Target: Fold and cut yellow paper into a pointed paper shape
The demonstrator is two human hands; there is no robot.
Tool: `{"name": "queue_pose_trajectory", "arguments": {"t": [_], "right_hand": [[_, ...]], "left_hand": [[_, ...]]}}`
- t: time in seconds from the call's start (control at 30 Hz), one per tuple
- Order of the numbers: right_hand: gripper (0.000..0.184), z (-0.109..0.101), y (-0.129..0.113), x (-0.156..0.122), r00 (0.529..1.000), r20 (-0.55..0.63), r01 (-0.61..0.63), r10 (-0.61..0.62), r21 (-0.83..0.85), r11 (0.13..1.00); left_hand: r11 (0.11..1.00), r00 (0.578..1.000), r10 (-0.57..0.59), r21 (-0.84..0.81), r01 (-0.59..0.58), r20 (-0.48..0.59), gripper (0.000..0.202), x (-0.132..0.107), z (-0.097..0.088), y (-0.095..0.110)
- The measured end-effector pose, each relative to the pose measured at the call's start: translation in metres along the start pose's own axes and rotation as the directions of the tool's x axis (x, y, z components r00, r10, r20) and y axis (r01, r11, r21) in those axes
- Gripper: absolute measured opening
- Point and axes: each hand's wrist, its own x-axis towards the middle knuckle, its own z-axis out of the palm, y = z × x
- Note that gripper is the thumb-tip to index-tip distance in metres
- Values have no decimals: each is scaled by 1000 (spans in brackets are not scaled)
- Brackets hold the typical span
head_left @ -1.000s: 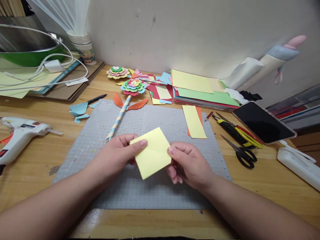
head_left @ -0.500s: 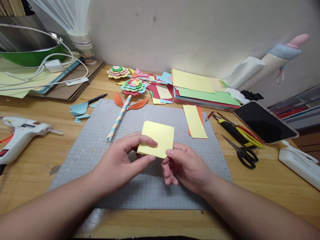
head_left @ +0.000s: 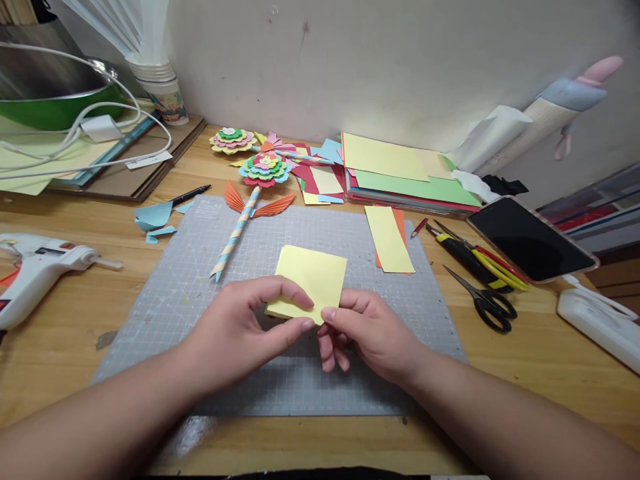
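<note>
Nearest, w/ our R hand [head_left: 373, 333] we pinch the near-R corner of the yellow paper square [head_left: 315, 273] tight, thumb on top. Our L hand [head_left: 235, 327] is part-open: index on the face, thumb at the near edge, other fingers mostly hidden, so we can't tell how firmly it grips. The sq. is up over mid-mat, mostly beyond both thumbs; folded vs stacked, unclear. Step looks like evening the near edge; next move prob. calls for a steady R pinch. Farther, on the cutting mat [head_left: 320, 227], striped stick [head_left: 237, 230] far-L, yellow strip [head_left: 389, 240] at far-R corner.
</note>
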Motion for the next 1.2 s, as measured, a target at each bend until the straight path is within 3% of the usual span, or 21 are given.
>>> {"name": "queue_pose_trajectory", "arguments": {"t": [0.1, 0.3, 0.47, 0.73, 0.9, 1.07, 1.2], "right_hand": [[26, 2, -1, -1, 1000, -14, 5, -5, -44, 999], [29, 4, 1, -1, 998, 51, -51, 47, 70, 996], [30, 5, 5, -2, 999, 49, -22, 20, 49, 999], [28, 6, 1, 1, 1000, -6, -11, 12, 90, 996], [29, 4, -4, -2, 993, -93, 63, -69, -64, 996], [26, 8, -3, -6, 992, -82, 78, -97, -207, 975], [23, 12, -1, -8, 989, -82, 97, -123, -271, 958]], "left_hand": [[1000, 1000, -6, -26, 5, -17, 12, 0, 0, 0], [998, 1000, 9, -59, -10, -26, 14, 2, -1, 3], [998, 999, 18, -62, -20, -37, 18, 3, -1, 2], [994, 992, 99, 64, -94, -73, 9, -1, -2, 1], [992, 993, 113, 54, -112, -16, 7, -1, -2, -2], [994, 989, 105, 8, -105, -100, 15, -1, 1, 0], [990, 998, -45, -139, 37, -54, 18, 1, 3, 7]]}}
